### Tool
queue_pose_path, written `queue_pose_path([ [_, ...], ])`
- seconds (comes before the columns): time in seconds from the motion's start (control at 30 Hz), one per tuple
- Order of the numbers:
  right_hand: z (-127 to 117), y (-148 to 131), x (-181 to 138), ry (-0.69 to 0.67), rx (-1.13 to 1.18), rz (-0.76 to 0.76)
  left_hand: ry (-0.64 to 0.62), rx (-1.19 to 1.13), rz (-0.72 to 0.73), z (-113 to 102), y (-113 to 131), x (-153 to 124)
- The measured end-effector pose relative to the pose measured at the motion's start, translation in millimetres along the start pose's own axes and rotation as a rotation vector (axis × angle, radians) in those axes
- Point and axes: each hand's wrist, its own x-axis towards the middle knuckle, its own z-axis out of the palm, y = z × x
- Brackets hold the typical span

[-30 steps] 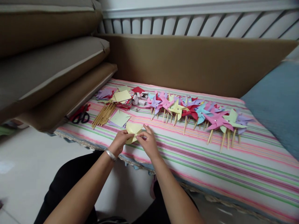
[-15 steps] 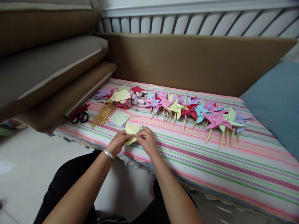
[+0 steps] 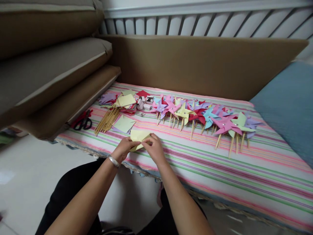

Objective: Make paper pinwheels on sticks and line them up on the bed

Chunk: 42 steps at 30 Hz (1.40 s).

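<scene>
The left hand [image 3: 124, 148] and the right hand [image 3: 154, 148] are close together, almost touching. Both are curled, and their fingertips pinch one pale yellow paper square [image 3: 139, 134]. The paper sits between the two hands, low over the striped cloth [image 3: 220, 169], with a corner bent in toward its middle. The left wrist wears a silver bangle [image 3: 114, 161].

This looks like the folding step. The corners of the paper go to the middle, like on the finished ones nearby. I think the next move needs one hand to pin the corners down in the middle, so the other hand can go for a pin and a stick. If the pinch slips, the corners may spring open.

Just past the hands lies a light green paper square [image 3: 124, 124]. A bit farther off, to the left, is a bundle of wooden sticks [image 3: 107, 119], and beyond it a pair of scissors [image 3: 84, 122]. Farther away from the hands is a pile of coloured paper squares [image 3: 126, 99]. To the right of that pile runs a long row of paper pinwheels [image 3: 200, 114] on sticks, in pink, purple, yellow, red and blue.
</scene>
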Motion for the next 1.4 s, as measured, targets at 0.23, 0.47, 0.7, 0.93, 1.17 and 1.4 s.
queue_pose_path([
  [0.23, -1.2, 2.5, 1.6, 0.039, 0.030, 0.018, -0.016, 0.025, -0.007, 0.4, -1.8, 1.3],
  [0.47, 1.8, 3.1, 2.5, 0.012, 0.023, 0.052, -0.029, 0.045, -0.004, 3.9, -1.1, -0.3],
  [0.7, 1.9, 4.7, 4.2, 0.000, 0.046, 0.040, -0.011, -0.012, -0.012, 3.7, -1.5, 0.4],
  [0.93, 2.8, 6.4, 5.7, -0.012, 0.056, 0.016, -0.014, -0.022, -0.027, 2.5, -1.2, 0.6],
  [1.17, 0.3, 2.4, 3.1, 0.012, 0.043, 0.030, 0.004, -0.032, -0.031, 4.6, 3.7, -1.4],
  [1.4, 1.6, 0.3, -3.4, 0.020, -0.020, 0.081, 0.020, -0.076, -0.001, 7.5, 3.4, -2.8],
])
